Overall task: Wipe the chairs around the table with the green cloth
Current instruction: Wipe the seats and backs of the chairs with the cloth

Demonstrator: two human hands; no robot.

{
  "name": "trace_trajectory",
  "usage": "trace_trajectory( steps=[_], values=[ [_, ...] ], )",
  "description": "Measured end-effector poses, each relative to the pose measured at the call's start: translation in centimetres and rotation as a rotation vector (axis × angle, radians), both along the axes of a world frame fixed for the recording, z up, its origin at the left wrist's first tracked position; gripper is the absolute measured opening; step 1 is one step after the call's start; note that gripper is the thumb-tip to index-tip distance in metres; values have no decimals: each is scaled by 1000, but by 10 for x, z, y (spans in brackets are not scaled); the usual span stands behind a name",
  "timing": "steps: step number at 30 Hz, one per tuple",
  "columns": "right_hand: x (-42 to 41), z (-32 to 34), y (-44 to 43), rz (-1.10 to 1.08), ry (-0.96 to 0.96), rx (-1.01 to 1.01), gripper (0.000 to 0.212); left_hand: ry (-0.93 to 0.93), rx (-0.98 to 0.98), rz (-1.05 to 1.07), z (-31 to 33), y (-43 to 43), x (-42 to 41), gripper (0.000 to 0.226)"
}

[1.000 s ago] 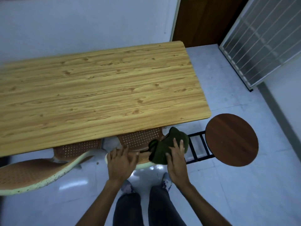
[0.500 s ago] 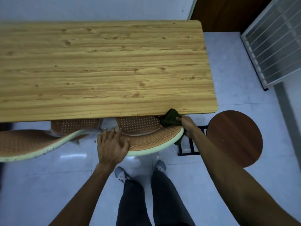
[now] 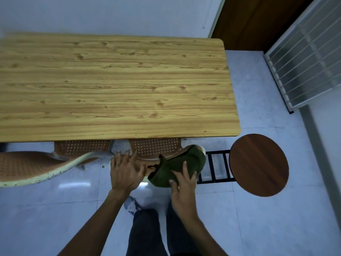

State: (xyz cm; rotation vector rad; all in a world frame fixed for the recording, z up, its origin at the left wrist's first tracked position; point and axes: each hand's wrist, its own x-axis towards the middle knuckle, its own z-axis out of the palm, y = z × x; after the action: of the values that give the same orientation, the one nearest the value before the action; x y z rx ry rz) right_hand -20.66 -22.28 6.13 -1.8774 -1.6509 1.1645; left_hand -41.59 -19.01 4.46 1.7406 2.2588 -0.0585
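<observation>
A brown perforated chair [image 3: 155, 147] with a pale rim is tucked under the near edge of the wooden table [image 3: 114, 85]. The dark green cloth [image 3: 177, 163] is bunched over the right end of that chair's back. My right hand [image 3: 182, 183] presses on the cloth with fingers spread over it. My left hand [image 3: 125, 170] lies flat on the chair's back just left of the cloth, fingers apart, holding nothing. A second chair of the same kind [image 3: 33, 167] stands to the left, its back curving toward me.
A round dark-wood stool [image 3: 258, 164] with a black metal frame [image 3: 214, 167] stands right of the chair, off the table's corner. A white barred panel [image 3: 304, 58] leans at the far right beside a brown door [image 3: 245, 21]. My legs and shoes show below on the tiled floor.
My right hand has drawn the cloth back from the chair's far right edge under the table toward me, onto the near end of the back. My left hand stays on the chair.
</observation>
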Motion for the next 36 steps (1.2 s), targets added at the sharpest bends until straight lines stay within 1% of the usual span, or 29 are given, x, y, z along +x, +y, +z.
trace_trajectory(
  steps=[2, 3, 4, 6, 8, 10, 12, 14, 16, 18, 21, 24, 25, 27, 30, 33, 35, 36],
  values=[
    [5, -1, 18, -101, 72, -34, 16, 1, 2, 1, -1, 0, 1, 65],
    [8, 0, 31, -137, 87, -42, 15, 4, 4, 2, -1, 0, 2, 64],
    [12, -1, 44, -163, 76, -48, 18, 5, 5, 6, -2, 1, 3, 64],
    [22, -1, 74, -204, 42, -61, 31, 5, 1, 12, -3, 2, 3, 62],
    [35, -2, 104, -217, 12, -93, 31, 8, -2, 10, -4, 2, 3, 62],
    [52, -8, 134, -202, 16, -196, 29, 0, 9, 13, -4, 2, 3, 62],
    [69, -19, 162, -191, 38, -345, 31, -3, 19, 20, -5, 1, 3, 62],
    [79, -31, 181, -165, 129, -502, 30, -7, 32, 27, -5, 1, 4, 61],
    [84, -37, 195, -83, 164, -584, 30, -4, 44, 30, -5, 2, 6, 59],
    [82, -36, 199, 100, 77, -569, 28, 4, 41, 39, -5, 2, 5, 57],
    [75, -21, 187, 408, -60, -456, 20, 10, 30, 34, -5, 1, 4, 59],
    [71, 4, 164, 766, -308, -262, 29, -11, 36, 41, -3, 0, 5, 62],
    [68, 15, 154, 842, -313, -232, 31, -25, 39, 44, -2, 0, 7, 63],
    [54, 34, 133, 953, -238, -236, 32, -54, 45, 62, 0, -1, 8, 64],
    [16, 48, 112, 1057, -125, -219, 32, -63, 19, 118, 1, -8, 6, 63],
    [-36, 30, 111, 971, -1, -228, 27, -90, 19, 190, -2, -15, 0, 59],
    [-69, 1, 117, 930, 4, -233, 25, -100, 50, 236, -3, -15, 1, 53],
    [-82, -16, 123, 927, -3, -271, 27, -87, 66, 258, -4, -14, 2, 51]
  ],
)
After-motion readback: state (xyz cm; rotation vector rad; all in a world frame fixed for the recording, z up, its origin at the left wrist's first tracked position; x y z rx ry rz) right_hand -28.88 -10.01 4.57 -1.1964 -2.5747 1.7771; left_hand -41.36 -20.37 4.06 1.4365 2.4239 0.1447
